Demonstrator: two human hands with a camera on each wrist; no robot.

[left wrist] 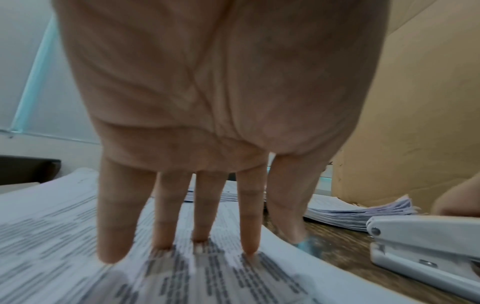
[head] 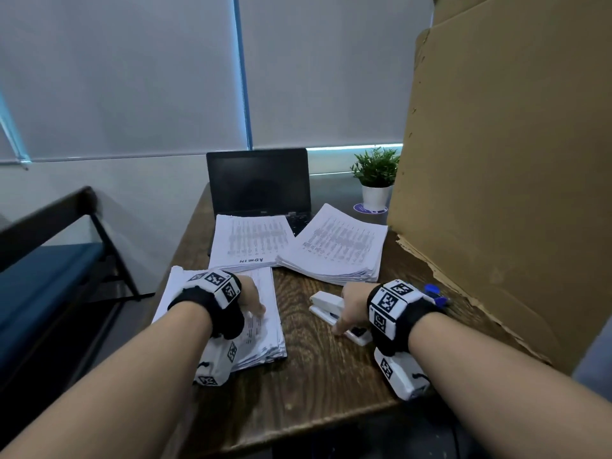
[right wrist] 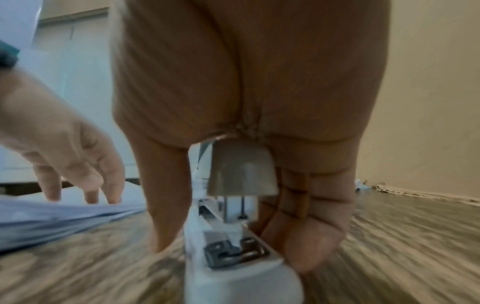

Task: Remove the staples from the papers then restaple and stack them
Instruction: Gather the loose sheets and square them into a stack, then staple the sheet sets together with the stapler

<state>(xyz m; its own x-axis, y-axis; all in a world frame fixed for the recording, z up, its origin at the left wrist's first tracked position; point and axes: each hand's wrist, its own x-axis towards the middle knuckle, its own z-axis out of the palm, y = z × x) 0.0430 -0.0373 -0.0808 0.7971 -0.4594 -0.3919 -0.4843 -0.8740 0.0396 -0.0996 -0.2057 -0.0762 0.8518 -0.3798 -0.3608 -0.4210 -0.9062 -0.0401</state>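
Left hand fingers spread flat on the floppy near paper stack; right hand fingers curl around the rigid white stapler mid-body, the sensible hold.

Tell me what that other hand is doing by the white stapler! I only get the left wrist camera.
Observer: The right hand grips the stapler, with its thumb on one side and its fingers curled down the other.
Operator: How many paper piles are there?
Observer: The head view shows three. The top sheet of the middle pile reads ADMIN.
Operator: What's behind the piles?
Observer: A dark laptop, with a small potted plant beside it.
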